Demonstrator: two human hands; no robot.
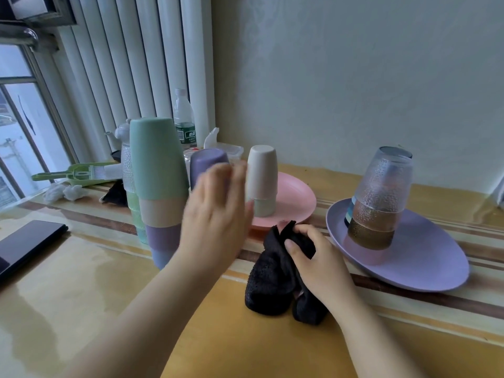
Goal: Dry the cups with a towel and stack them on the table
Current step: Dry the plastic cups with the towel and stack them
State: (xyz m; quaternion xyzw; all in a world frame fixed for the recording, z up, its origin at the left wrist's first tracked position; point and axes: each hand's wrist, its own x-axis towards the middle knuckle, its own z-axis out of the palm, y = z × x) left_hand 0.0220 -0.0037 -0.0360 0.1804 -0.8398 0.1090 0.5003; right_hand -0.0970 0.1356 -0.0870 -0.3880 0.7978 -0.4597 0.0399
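A tall stack of upturned plastic cups (158,186), green on top, stands on the table at centre left. My left hand (218,211) is raised with straight fingers between that stack and a purple cup (206,165) behind it, blurred and holding nothing. My right hand (313,257) grips a black towel (272,276) that rests on the table. A cream cup over a green one (261,181) stands upturned on the pink plate (297,197). Stacked textured glass cups (379,197) stand upturned on the purple plate (425,257).
A dark tablet (24,244) lies at the left edge. Behind the stack are a water bottle (185,118), a green brush and dustpan (79,174), crumpled tissues (62,192) and a clear box (231,151). The wall runs close behind the plates.
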